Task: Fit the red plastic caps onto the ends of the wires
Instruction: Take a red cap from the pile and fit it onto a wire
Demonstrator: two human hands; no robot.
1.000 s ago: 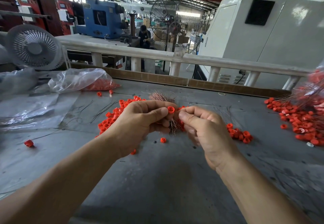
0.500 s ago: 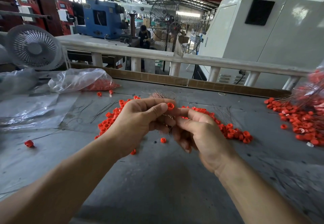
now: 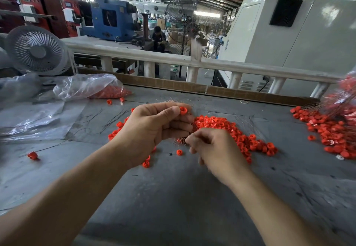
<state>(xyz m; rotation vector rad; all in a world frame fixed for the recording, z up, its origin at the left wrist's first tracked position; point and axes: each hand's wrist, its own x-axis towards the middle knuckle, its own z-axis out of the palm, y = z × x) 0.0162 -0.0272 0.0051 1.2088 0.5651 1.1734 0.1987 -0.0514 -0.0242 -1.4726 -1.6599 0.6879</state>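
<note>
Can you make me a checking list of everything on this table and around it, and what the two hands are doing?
Surface: grey table, scuffed and marked.
Job's things: red cap pinched by left hand, which also holds a wire bundle; loose caps pile behind the hands; more caps at right.
Clutter: plastic bag holding caps; stray cap; loose wires.
Hands: right hand, fingers curled near the bundle's lower end; what it grips is unclear.
Cables: nothing seen on the table.
Surroundings: white fan, blue machine, railing.

Factory hall, daylight | grey worktable [image 3: 173, 197] | white railing [image 3: 231, 66] | blue machine [image 3: 111, 18] | 2 fans: white desk fan [image 3: 36, 50], pedestal fan [image 3: 190, 26]
</note>
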